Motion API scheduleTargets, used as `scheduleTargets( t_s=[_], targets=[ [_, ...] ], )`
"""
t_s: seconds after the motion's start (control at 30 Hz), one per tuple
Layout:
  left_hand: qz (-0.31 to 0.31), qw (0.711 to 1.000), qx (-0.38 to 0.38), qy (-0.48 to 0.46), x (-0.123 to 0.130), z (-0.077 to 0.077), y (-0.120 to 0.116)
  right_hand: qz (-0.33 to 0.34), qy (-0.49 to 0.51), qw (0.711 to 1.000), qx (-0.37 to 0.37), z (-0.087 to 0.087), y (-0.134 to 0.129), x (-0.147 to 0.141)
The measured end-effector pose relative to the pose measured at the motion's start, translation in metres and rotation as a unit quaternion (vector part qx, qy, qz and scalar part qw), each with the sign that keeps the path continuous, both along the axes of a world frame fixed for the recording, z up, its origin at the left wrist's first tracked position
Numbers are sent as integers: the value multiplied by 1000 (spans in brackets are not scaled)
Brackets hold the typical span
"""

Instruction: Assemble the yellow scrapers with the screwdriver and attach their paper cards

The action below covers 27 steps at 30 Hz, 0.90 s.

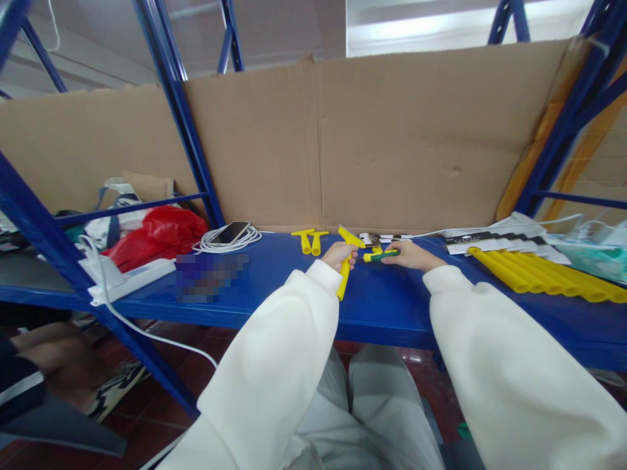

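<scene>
My left hand [339, 256] is closed round a yellow T-shaped handle [344, 281], whose wide head sticks out above the fingers and whose tube points down toward the shelf edge. Just to the right, my right hand [404, 254] grips a green and yellow screwdriver [381, 256], its front end pointing left at the T-shaped handle. Whether the tip touches the handle is too small to tell. Behind the hands lie a small yellow piece [376, 249] and a metal part [369, 239]. Two more yellow T-shaped pieces [310, 242] lie to the left, side by side on the blue shelf.
Several yellow tubes [543, 274] lie in a row at the right, beside black and white strips [499, 241]. Left are a phone [232, 232] on a coiled white cable, a red bag [161, 236] and a power strip [137, 277]. A cardboard wall [392, 143] stands behind.
</scene>
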<state>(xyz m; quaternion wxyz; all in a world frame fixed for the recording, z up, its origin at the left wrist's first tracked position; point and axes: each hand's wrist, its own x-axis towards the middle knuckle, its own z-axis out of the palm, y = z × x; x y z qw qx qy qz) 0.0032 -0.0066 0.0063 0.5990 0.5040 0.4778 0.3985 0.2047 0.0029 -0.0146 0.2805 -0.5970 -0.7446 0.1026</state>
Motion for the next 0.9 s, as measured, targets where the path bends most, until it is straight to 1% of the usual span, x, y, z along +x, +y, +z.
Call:
scheduleTargets(
  t_s=[0.07,0.13,0.2,0.3,0.4,0.5,0.63,0.9],
  targets=[
    [8,1000,-2,-1,-1,0,0,12,108,994,-3,0,2,0],
    [17,1000,-6,-1,-1,0,1,9,201,979,-9,1,2,-2],
    [28,1000,-10,2,-1,0,2,-13,248,969,6,3,0,-5],
    [54,998,-16,15,-1,-2,5,-57,268,960,59,6,-4,-8],
    [69,997,-18,20,-1,-5,9,-99,297,944,108,7,-3,-6],
    [70,997,-17,26,-1,-7,12,-114,329,927,138,7,1,-2],
    [69,997,-15,39,-1,-8,13,-103,364,915,139,6,4,-1],
    [60,998,-15,33,-1,-10,14,-91,390,908,124,5,3,-6]
  ],
)
